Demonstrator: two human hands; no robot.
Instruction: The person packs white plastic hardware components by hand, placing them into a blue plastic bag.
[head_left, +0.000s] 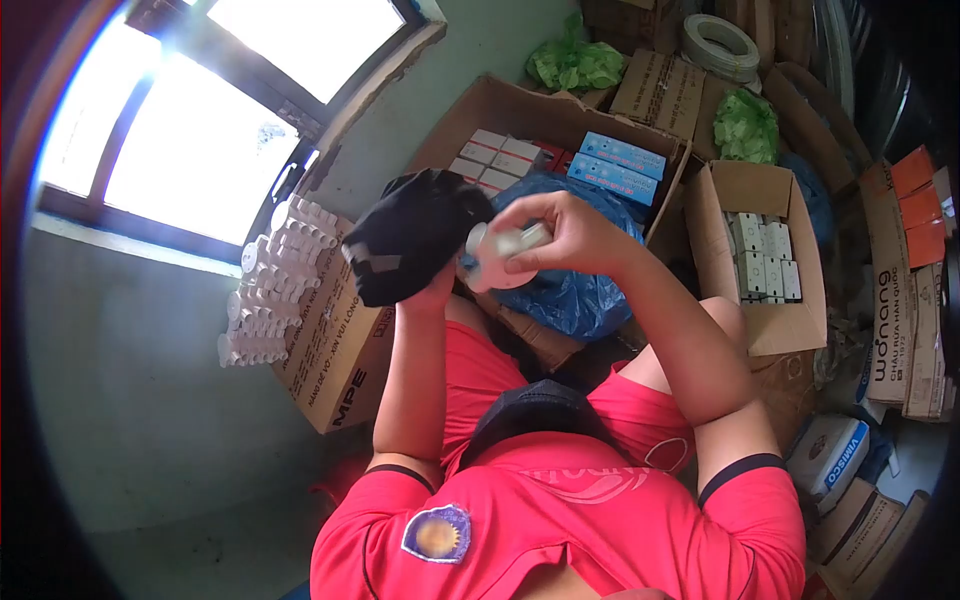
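My left hand is raised in front of me, wrapped in a bunched black cloth with a grey patch; most of its fingers are hidden under the fabric. Close beside it, my right hand pinches a round white plastic junction box with short pipe stubs, slightly blurred. The box's left edge is right at the cloth and the left fingertips. On a carton at my left, similar white round fittings are stacked in several rows.
The MPE carton stands under the window. Ahead, a large open carton contains small boxes and a blue plastic bag. Right of it, another open carton holds white-grey boxes. Further right are stacked cartons.
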